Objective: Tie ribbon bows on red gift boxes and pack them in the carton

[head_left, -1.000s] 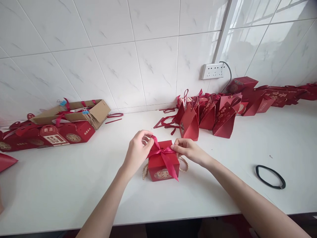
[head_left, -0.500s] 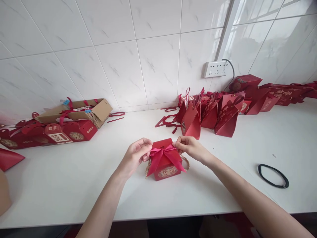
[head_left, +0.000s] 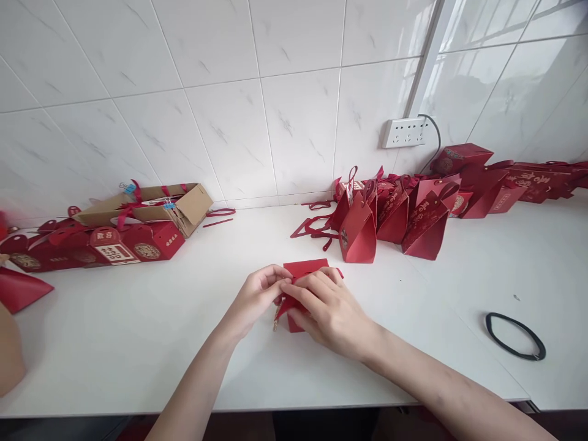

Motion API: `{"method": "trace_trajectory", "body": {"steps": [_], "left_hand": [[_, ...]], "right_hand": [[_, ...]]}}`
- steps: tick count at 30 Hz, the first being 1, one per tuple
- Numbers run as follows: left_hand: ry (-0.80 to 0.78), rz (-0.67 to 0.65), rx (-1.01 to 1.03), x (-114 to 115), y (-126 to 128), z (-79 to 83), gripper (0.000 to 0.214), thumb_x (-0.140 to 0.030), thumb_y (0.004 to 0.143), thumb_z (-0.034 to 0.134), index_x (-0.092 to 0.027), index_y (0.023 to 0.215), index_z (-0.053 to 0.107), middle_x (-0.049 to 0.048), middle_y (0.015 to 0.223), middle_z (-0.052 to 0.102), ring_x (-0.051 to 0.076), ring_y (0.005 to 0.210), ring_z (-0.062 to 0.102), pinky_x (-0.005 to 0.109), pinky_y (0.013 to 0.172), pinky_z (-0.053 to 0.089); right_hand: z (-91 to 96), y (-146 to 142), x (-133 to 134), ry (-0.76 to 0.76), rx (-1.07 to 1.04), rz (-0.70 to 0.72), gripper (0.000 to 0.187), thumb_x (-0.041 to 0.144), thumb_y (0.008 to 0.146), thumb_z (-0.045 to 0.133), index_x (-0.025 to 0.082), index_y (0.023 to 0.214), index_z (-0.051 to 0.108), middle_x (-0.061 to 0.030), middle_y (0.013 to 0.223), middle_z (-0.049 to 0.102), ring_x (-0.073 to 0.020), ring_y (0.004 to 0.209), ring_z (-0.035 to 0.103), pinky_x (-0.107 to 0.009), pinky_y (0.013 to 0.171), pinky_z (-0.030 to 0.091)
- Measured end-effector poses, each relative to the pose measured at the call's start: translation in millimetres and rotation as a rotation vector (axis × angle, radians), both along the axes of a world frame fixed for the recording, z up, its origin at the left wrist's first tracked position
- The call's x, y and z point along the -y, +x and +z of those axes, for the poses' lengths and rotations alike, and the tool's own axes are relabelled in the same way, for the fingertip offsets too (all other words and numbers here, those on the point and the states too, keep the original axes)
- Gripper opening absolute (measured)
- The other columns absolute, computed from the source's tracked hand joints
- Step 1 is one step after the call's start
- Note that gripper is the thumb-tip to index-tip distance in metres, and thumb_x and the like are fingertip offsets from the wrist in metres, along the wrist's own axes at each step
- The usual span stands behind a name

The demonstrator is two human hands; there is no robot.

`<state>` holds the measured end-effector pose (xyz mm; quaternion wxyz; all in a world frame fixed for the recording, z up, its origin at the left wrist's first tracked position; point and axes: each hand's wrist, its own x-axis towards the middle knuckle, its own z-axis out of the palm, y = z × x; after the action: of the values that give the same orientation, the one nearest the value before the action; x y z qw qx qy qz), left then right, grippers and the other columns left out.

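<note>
A small red gift box [head_left: 305, 269] stands on the white counter [head_left: 138, 343] in front of me, with a red ribbon bow on its top, mostly hidden. My right hand [head_left: 324, 309] lies over the box and covers its front and the bow, fingers curled round it. My left hand [head_left: 257, 294] is at the box's left side, fingertips pinched on the ribbon next to the right hand's fingers. A bit of the twisted rope handle [head_left: 275, 321] shows at the box's lower left.
Several red paper gift bags [head_left: 390, 217] stand at the back right, more red boxes [head_left: 496, 180] behind them. A cardboard box [head_left: 184, 205] and flat red boxes [head_left: 114, 248] lie at the back left. A black band [head_left: 515, 335] lies on the right. A wall socket [head_left: 404, 131] sits above.
My right hand moved from the bow's right loop across the top and front of the box, covering the bow. The left hand stayed at the left side, pinching the ribbon.
</note>
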<state>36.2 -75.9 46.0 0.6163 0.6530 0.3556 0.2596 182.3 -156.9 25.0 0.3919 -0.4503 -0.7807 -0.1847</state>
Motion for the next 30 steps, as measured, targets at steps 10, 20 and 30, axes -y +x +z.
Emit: {"method": "trace_trajectory", "body": {"steps": [10,20,30], "left_hand": [[0.087,0.088,-0.05,-2,7,-5.2,0.03,-0.049,0.077,0.061,-0.019,0.076,0.056,-0.0012,0.072,0.053,0.01,0.064,0.047,0.02,0.058,0.038],[0.19,0.23,-0.356,11,19,-8.0,0.039,-0.052,0.07,0.066,-0.025,0.084,0.042,-0.0082,0.059,0.051,0.008,0.042,0.045,0.018,0.037,0.032],[0.111,0.255,-0.237,30,20,-7.0,0.038,-0.057,0.075,0.06,-0.024,0.088,0.044,-0.0033,0.072,0.059,0.013,0.06,0.06,0.02,0.051,0.042]], "right_hand": [[-10.5,32,1,0.175,0.048,0.285,0.012,0.004,0.081,0.054,0.014,0.083,0.06,-0.0052,0.075,0.058,-0.0164,0.078,0.055,-0.036,0.078,0.049],[-7.5,31,5,0.218,-0.032,0.383,0.008,0.018,0.088,0.051,0.015,0.086,0.058,-0.0038,0.072,0.062,-0.0157,0.072,0.057,-0.037,0.077,0.049],[12.4,67,-2,-1.184,-0.777,0.121,0.053,0.061,0.087,0.04,0.018,0.058,0.045,0.002,0.056,0.046,-0.0105,0.053,0.041,-0.028,0.058,0.035]]}}
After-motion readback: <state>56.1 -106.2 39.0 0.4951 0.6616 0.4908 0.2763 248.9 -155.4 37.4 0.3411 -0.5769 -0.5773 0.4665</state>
